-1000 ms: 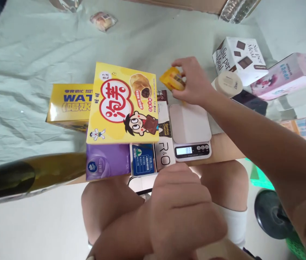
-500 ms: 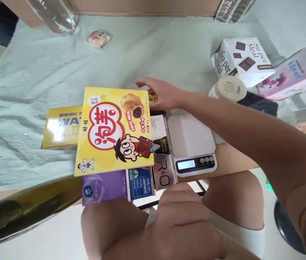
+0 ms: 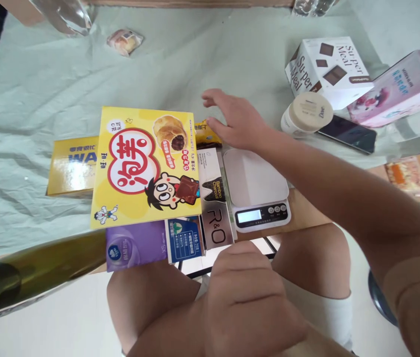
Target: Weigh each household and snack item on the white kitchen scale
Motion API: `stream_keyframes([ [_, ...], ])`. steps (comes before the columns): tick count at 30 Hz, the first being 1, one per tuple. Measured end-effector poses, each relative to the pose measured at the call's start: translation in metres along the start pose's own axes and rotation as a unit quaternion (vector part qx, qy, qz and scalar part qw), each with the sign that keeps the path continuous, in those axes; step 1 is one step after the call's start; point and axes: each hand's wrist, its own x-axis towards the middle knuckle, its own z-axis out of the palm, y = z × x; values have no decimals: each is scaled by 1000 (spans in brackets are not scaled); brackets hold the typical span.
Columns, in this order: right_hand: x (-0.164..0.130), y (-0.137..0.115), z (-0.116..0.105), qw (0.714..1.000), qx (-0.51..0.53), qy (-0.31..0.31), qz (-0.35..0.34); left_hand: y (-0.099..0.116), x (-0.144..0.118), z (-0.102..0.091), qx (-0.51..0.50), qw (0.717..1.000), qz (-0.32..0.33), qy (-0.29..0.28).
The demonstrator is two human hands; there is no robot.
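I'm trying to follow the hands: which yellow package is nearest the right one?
The small yellow packet by the right hand. The yellow cartoon box and yellow WA box look larger and lie farther left.

The puff snack box (image 3: 128, 203) lies partly over the tissue pack (image 3: 137, 248); right of it, the Bamboo Charcoal box (image 3: 215, 220), a snack packet (image 3: 206, 134) at its far end, then the kitchen scale (image 3: 256, 178).

Wrapped snack (image 3: 124, 42) on green cloth (image 3: 38, 89)

Open cloth (image 3: 180, 69) beyond (snack box (image 3: 145, 166) obstructs).
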Motion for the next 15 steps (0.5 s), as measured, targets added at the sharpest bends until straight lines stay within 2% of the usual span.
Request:
stream_keyframes([
  [3,-77,6,-15,995,-10,96,19,-1,-3,5,-9,999,-5,32],
  [5,-150,21,-21,978,-5,205,44,-5,-6,9,-12,1000,8,-8],
  [7,-230,41,-24,953,-13,282,107,-9,-9,16,-21,999,20,-36],
  [10,-340,74,-25,905,7,334,262,-14,-11,34,-33,999,-2,-32],
  [11,-370,84,-26,885,17,353,304,-16,-11,41,-30,998,-11,-49],
  [13,-415,101,-30,859,18,373,349,-23,-10,59,-17,993,-11,-120],
  [15,-441,115,-35,846,11,383,370,-32,-8,83,-19,985,15,-174],
])
